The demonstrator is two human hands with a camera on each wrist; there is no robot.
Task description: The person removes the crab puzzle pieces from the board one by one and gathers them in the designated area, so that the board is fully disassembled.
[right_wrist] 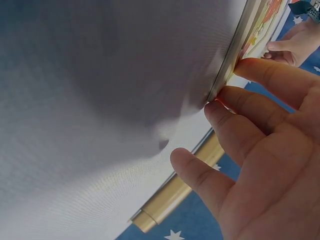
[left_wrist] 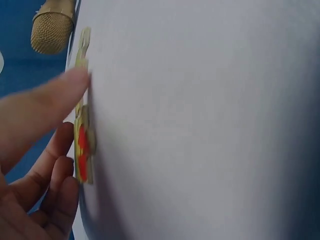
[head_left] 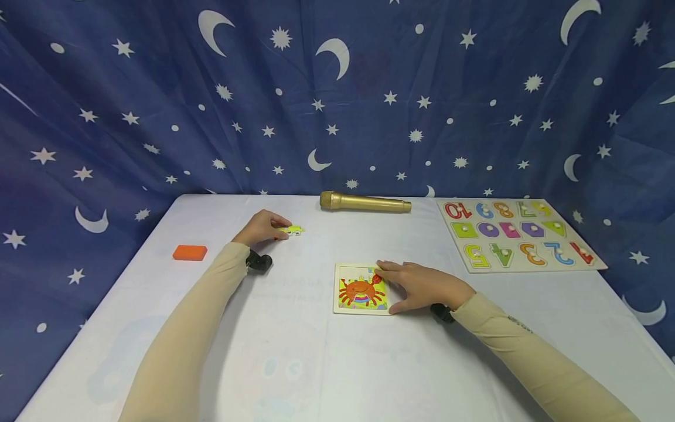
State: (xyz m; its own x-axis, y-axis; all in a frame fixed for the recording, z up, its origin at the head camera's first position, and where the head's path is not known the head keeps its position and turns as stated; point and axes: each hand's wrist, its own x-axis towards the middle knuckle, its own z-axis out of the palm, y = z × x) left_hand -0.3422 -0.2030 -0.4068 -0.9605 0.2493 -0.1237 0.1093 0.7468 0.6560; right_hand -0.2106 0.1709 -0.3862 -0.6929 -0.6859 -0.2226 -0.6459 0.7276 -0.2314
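My left hand (head_left: 263, 227) is at the back left, thumb and fingers pinching a yellow jigsaw piece (head_left: 295, 230) low over the white table. In the left wrist view, red patches show on the yellow jigsaw piece (left_wrist: 81, 150) beside the fingertips. A square crab puzzle (head_left: 361, 295) lies flat near the middle, an orange crab on yellow inside a pale wooden frame, with pale backing showing along its upper part. My right hand (head_left: 424, 285) rests at its right side with fingers spread, fingertips touching the frame (right_wrist: 227, 60). Part of the puzzle's right edge is hidden under them.
A gold microphone (head_left: 364, 203) lies along the back edge. An orange block (head_left: 190, 252) sits at the left. At the back right is a number and shape board (head_left: 519, 236) with colourful pieces. Behind the table hangs a blue curtain (head_left: 369, 117) with moons and stars.
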